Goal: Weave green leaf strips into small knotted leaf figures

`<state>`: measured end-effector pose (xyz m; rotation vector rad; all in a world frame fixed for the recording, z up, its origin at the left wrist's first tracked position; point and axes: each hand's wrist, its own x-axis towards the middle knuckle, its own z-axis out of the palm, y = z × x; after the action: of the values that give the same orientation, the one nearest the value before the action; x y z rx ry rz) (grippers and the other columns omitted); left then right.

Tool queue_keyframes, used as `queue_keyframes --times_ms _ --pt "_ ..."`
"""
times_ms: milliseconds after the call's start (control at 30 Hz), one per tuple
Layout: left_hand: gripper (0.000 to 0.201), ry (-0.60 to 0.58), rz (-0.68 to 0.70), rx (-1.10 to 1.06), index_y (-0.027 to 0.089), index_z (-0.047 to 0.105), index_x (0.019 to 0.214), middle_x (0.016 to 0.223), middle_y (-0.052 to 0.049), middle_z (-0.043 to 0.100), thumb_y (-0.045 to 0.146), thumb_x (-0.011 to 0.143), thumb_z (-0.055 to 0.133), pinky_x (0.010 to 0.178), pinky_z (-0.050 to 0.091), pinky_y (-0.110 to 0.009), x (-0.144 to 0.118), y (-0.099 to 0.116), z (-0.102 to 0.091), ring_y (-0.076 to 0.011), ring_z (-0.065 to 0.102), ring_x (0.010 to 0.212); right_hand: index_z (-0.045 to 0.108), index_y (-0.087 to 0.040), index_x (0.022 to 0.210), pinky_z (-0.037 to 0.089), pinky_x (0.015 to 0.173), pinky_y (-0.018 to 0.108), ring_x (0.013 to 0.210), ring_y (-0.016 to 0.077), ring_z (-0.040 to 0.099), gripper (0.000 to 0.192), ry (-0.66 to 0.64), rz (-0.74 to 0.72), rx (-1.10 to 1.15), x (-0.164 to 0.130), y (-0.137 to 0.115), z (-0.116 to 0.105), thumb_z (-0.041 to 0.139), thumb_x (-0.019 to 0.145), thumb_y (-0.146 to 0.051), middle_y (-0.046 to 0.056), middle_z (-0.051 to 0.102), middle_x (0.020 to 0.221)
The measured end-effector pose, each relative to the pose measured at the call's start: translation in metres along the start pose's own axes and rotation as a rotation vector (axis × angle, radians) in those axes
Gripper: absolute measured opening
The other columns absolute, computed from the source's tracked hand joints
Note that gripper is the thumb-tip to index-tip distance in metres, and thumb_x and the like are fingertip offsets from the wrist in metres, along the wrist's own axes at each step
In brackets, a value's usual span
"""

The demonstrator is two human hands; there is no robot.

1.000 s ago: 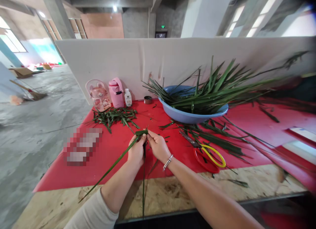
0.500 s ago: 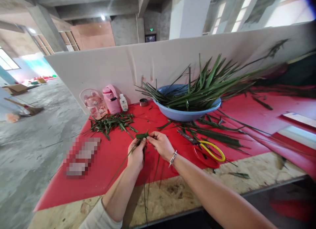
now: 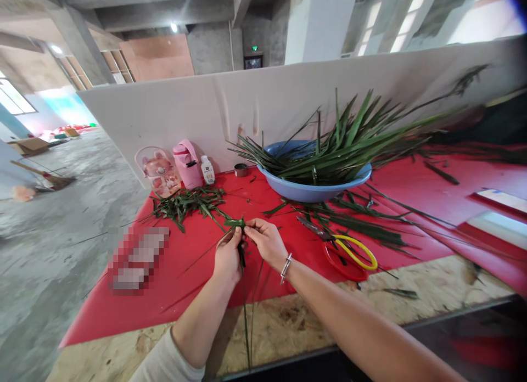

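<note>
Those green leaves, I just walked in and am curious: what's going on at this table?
A person is working long green leaf strips with both bare hands over a red mat. The left hand and right hand pinch a folded bit together. A blue basin of leaves sits behind, scissors to the right, leaf trimmings to the left.

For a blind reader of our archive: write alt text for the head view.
Two bare hands, left hand and right hand, pinch a folded green leaf strip over a red mat. Behind sits a blue basin heaped with long leaves; yellow-and-red scissors lie to the right, a pile of leaf cuttings to the left.
</note>
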<state>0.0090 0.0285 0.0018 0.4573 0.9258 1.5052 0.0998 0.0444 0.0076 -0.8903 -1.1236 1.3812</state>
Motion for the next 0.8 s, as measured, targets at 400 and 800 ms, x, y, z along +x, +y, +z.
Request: queue_keyframes --times_ms 400,800 --pt "0.03 -0.027 0.066 0.137 0.015 0.061 0.069 0.052 0.006 0.048 0.035 0.055 0.077 0.043 0.027 -0.017 -0.0063 0.0015 0.0014 -0.004 0.04 0.045 0.056 -0.018 0.068 0.021 0.039 0.021 0.039 0.0053 0.028 0.022 0.088 0.089 0.079 -0.0007 0.0004 -0.0012 0.068 0.061 -0.035 -0.009 0.039 0.044" --pt "0.033 -0.009 0.091 0.113 0.013 0.066 0.071 0.055 0.003 0.057 0.037 0.052 0.078 0.049 0.035 -0.018 -0.0005 -0.0039 -0.0003 -0.0058 0.047 0.049 0.055 -0.018 0.067 0.024 0.038 0.02 0.038 0.0052 0.031 0.024 0.108 0.061 0.061 0.0018 0.005 -0.0014 0.068 0.061 -0.036 -0.008 0.043 0.046"
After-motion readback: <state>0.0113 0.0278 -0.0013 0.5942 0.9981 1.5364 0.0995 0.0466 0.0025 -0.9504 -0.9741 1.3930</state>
